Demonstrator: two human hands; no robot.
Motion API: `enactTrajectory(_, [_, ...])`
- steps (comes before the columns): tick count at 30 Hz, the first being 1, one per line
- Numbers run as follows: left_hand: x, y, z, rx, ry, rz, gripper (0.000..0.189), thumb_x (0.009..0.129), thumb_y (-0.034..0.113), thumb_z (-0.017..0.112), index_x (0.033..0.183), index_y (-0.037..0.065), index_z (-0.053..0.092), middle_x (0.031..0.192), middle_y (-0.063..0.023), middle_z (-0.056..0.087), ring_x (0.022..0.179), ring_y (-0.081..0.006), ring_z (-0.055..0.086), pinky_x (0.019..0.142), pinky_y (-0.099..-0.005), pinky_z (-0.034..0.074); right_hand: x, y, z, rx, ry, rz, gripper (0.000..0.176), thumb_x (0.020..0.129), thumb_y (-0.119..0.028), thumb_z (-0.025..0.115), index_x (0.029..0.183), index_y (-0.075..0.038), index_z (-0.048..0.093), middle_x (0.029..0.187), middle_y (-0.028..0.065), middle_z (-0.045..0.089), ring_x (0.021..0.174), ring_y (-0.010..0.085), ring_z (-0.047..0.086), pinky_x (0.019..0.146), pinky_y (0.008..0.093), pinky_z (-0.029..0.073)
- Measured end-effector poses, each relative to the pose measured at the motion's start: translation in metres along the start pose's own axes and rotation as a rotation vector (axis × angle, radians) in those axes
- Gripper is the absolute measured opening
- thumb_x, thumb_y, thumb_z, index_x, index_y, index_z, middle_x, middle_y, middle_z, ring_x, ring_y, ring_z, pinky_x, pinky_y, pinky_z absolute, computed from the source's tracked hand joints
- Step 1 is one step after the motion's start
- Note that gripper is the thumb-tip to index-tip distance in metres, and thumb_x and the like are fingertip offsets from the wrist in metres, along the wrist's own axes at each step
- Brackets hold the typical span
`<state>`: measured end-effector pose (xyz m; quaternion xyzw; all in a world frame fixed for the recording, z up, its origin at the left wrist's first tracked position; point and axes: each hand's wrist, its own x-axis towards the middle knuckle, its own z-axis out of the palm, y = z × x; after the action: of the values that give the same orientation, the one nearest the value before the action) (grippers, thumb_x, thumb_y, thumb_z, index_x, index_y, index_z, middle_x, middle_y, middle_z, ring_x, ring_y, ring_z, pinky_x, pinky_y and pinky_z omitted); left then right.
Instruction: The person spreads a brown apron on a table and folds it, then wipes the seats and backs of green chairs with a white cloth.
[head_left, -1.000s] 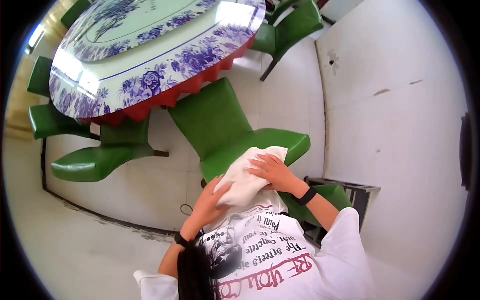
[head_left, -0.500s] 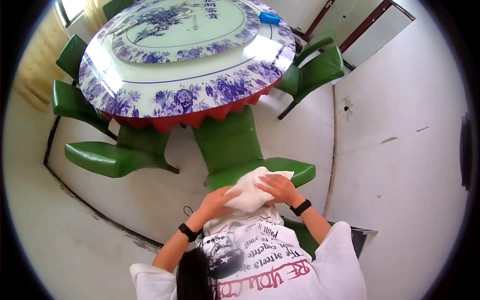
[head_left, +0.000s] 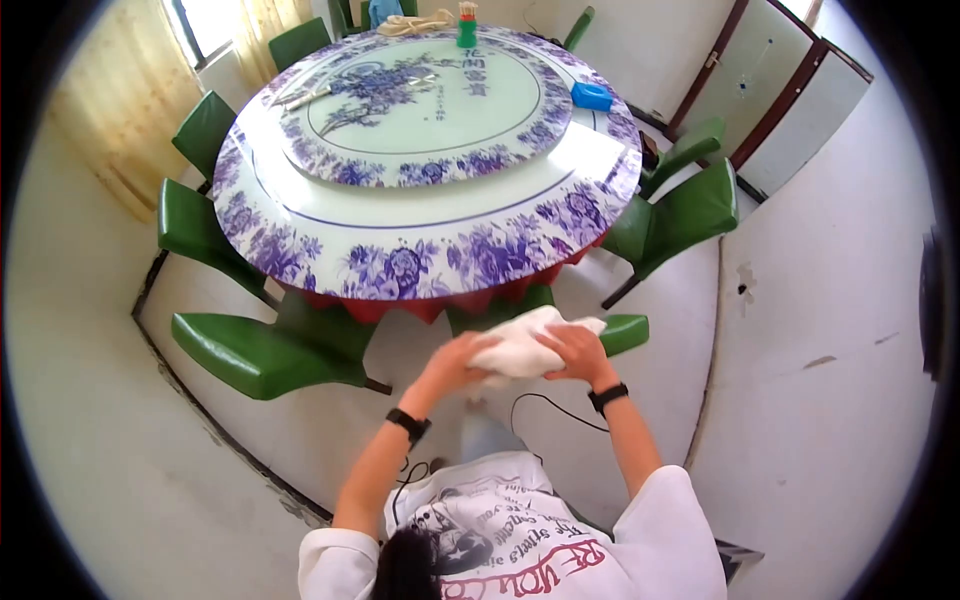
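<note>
Between my two hands is a bunched white cloth (head_left: 522, 345), held out in front of my body. My left hand (head_left: 452, 362) grips its left end, and my right hand (head_left: 578, 354) has its fingers over the right end. Just beyond the cloth stands a green chair (head_left: 627, 334), mostly hidden behind the cloth and my hands. The round table (head_left: 400, 268) with a purple flower pattern lies ahead, its red cloth skirt (head_left: 420, 306) hanging below the rim.
Another green chair (head_left: 255, 352) stands to the left, and more surround the table. On the table are a blue box (head_left: 591, 96), a green toothpick holder (head_left: 467, 32) and a beige cloth (head_left: 415, 23). A black cable (head_left: 560, 405) trails near me. A wall (head_left: 820, 330) runs along the right.
My hands have lifted the cloth and moved it forward, away from my body. The view has tilted up, so the far side of the table now shows.
</note>
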<state>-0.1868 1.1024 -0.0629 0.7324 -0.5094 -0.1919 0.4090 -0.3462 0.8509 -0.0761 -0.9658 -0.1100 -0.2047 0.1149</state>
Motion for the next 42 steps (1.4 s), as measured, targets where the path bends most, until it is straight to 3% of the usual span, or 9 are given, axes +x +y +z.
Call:
enactTrajectory(6, [-0.018,0.005,0.021,-0.112,0.186,-0.074,0.057,0.068,0.005,0.072,0.122,0.016,0.058,0.123,-0.0128,0.054,0.107,-0.0313,0.056,0.09,-0.0356,0.046,0.003,-0.005,-0.008,0.084,-0.034,0.038,0.062,0.061,-0.042,0.077,0.116,-0.017,0.061,0.112,0.0072,0.062,0.098,0.0263,0.059,0.084,0.0392,0.047])
enactTrajectory(13, [-0.021,0.021,0.003,0.187,0.282,-0.075,0.055,0.06,-0.001,0.073,0.112,0.014,0.066,0.13,-0.0132,0.049,0.123,-0.0346,0.041,0.102,-0.0424,0.036,0.038,-0.028,0.005,0.454,0.118,0.33,0.03,0.069,-0.012,0.071,0.098,-0.007,0.067,0.1,0.0095,0.066,0.092,0.0303,0.061,0.082,0.0394,0.047])
enactTrajectory(16, [-0.029,0.035,-0.021,0.123,0.553,-0.245,0.047,0.063,-0.003,0.067,0.107,0.013,0.068,0.114,-0.0127,0.051,0.108,-0.0314,0.049,0.091,-0.0379,0.043,0.076,-0.066,0.01,0.742,0.196,0.388,0.027,0.073,-0.01,0.068,0.098,-0.003,0.065,0.099,0.0127,0.066,0.094,0.0338,0.06,0.084,0.04,0.046])
enactTrajectory(21, [-0.054,0.046,-0.079,-0.269,0.838,-0.389,0.052,0.074,-0.002,0.057,0.125,0.009,0.056,0.107,-0.0113,0.048,0.099,-0.0244,0.051,0.086,-0.0322,0.044,0.153,-0.143,0.024,1.297,-0.139,0.353,0.088,0.073,-0.03,0.072,0.141,0.0,0.024,0.143,0.015,0.031,0.132,0.0294,0.031,0.107,0.0388,0.027])
enactTrajectory(25, [-0.103,0.023,-0.098,-0.679,0.78,-0.282,0.053,0.087,0.009,0.055,0.137,0.004,0.039,0.122,-0.0113,0.049,0.113,-0.0209,0.049,0.094,-0.0312,0.041,0.193,-0.202,0.063,1.311,-0.341,0.281,0.093,0.071,-0.024,0.076,0.142,-0.002,0.02,0.144,0.0118,0.028,0.133,0.025,0.03,0.107,0.0371,0.028])
enactTrajectory(28, [-0.156,0.001,-0.129,-0.86,0.659,-0.299,0.054,0.087,0.01,0.055,0.138,0.004,0.038,0.121,-0.0117,0.053,0.113,-0.0227,0.051,0.096,-0.0322,0.041,0.213,-0.234,0.089,1.224,-0.345,0.55,0.066,0.073,-0.016,0.073,0.13,-0.004,0.042,0.123,0.0115,0.052,0.113,0.0212,0.052,0.093,0.0346,0.043])
enactTrajectory(30, [-0.193,-0.011,-0.152,-0.657,0.584,-0.351,0.052,0.087,0.009,0.055,0.137,0.003,0.04,0.118,-0.0123,0.056,0.11,-0.0235,0.053,0.095,-0.0339,0.042,0.228,-0.267,0.1,1.16,-0.259,0.641,0.046,0.076,-0.014,0.07,0.119,-0.005,0.054,0.103,0.0095,0.064,0.096,0.0181,0.062,0.081,0.0326,0.049])
enactTrajectory(36, [-0.273,-0.064,-0.212,-0.126,0.882,-0.354,0.057,0.081,-0.001,0.055,0.135,0.003,0.039,0.127,-0.0169,0.047,0.115,-0.0311,0.049,0.095,-0.0384,0.042,0.29,-0.354,0.173,0.613,-0.026,0.062,0.064,0.071,-0.012,0.073,0.128,-0.005,0.047,0.128,0.0201,0.049,0.111,0.0343,0.052,0.093,0.0409,0.043])
enactTrajectory(42, [-0.316,-0.111,-0.255,0.223,0.752,-0.292,0.064,0.074,0.001,0.059,0.135,0.01,0.041,0.127,-0.0184,0.044,0.116,-0.0366,0.045,0.097,-0.0436,0.039,0.338,-0.411,0.195,0.556,-0.156,0.114,0.072,0.068,-0.014,0.075,0.131,-0.001,0.043,0.127,0.0195,0.05,0.113,0.0373,0.049,0.095,0.0408,0.042])
